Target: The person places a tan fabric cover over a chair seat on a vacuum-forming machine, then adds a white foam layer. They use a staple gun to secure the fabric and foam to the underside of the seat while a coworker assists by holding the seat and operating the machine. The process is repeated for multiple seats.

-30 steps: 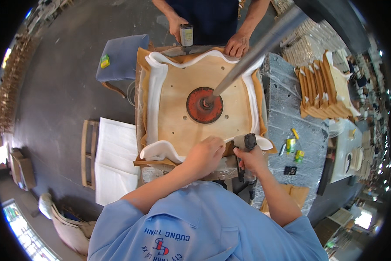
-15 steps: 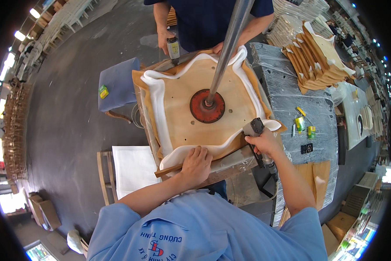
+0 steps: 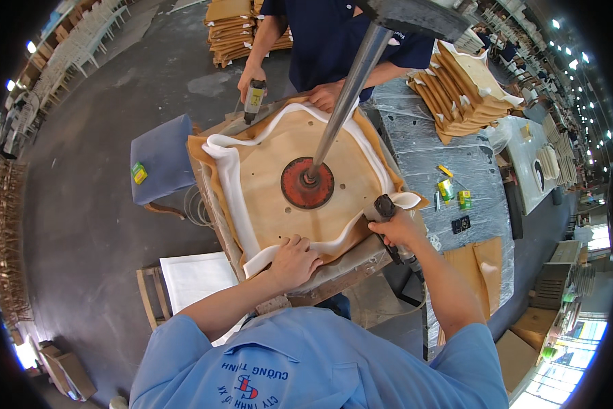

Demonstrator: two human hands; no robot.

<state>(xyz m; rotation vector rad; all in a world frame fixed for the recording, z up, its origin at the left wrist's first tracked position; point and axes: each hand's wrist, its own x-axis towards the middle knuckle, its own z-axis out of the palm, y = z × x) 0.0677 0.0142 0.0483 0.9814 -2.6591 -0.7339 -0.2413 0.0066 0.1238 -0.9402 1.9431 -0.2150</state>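
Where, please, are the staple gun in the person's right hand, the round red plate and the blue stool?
staple gun [image 3: 384, 206], head view, on its dark head above the right hand.
round red plate [image 3: 298, 193], head view, on its left half.
blue stool [image 3: 162, 158], head view, on the seat top.

Bright, even overhead light w/ fisheye bend, dark rim, sharp center.
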